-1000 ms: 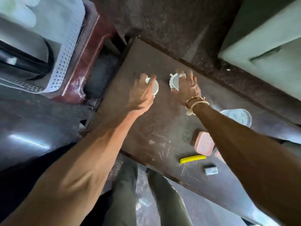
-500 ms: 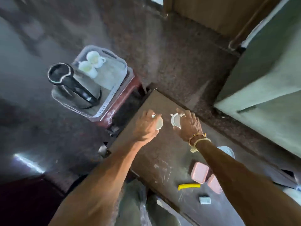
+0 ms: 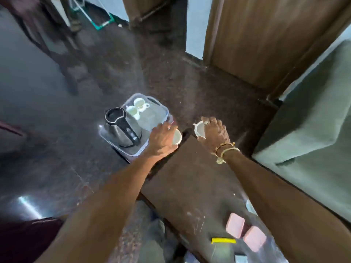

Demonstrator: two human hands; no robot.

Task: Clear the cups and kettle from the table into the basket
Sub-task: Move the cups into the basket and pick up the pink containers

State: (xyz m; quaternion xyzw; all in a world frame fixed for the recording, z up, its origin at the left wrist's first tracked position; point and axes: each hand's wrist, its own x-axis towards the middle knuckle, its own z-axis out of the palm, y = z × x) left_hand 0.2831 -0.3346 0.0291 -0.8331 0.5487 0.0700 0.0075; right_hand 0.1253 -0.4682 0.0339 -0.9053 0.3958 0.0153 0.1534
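2 white cups (image 3: 133,111) and the kettle (image 3: 121,130) sit in the clear basket (image 3: 139,150). Left hand (image 3: 161,141) grips a 3rd cup (image 3: 177,137) at its rim; right hand (image 3: 214,133) grips a 4th cup (image 3: 199,130) past the table (image 3: 190,177) corner.

Shiny steel kettle (image 3: 121,132), translucent plastic basket (image 3: 140,149), scuffed matt wooden table (image 3: 190,177).

your left hand (image 3: 161,143): a small ring (image 3: 168,128) on one finger, too blurred to tell its metal
your right hand (image 3: 214,133): a pale ring (image 3: 207,122) with a raised top
your right wrist (image 3: 234,158): a thin gold-coloured bangle (image 3: 225,144), beside it a pale cord band (image 3: 228,150) tied in a knot with a short loose end
your left forearm (image 3: 106,205) and right forearm (image 3: 284,205): bare
your legs: dull grey-green trousers (image 3: 153,243)
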